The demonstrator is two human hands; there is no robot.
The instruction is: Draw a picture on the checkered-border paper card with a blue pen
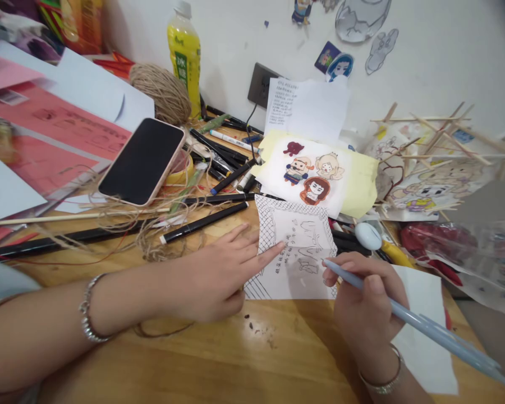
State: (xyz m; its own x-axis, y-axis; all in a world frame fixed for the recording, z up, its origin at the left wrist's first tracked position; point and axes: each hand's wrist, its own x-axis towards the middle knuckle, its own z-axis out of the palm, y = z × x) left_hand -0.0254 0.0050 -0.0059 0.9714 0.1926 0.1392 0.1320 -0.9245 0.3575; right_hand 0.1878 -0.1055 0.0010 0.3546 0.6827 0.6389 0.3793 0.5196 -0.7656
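A sheet of drawing paper lies on the wooden table, with a crosshatched border, handwritten characters and line drawings of figures. My left hand rests on its left edge, fingers stretched out and the index finger pointing across the writing. In my right hand is a light blue pen, gripped between thumb and fingers. Its tip is close to the right border of the paper; whether it touches I cannot tell. Just behind the sheet lies a white paper with small coloured cartoon figures.
Black markers and loose twine cover the left middle, near a phone. Behind them stand a twine ball and a yellow drink bottle. A stick structure stands at right, above a blank paper piece.
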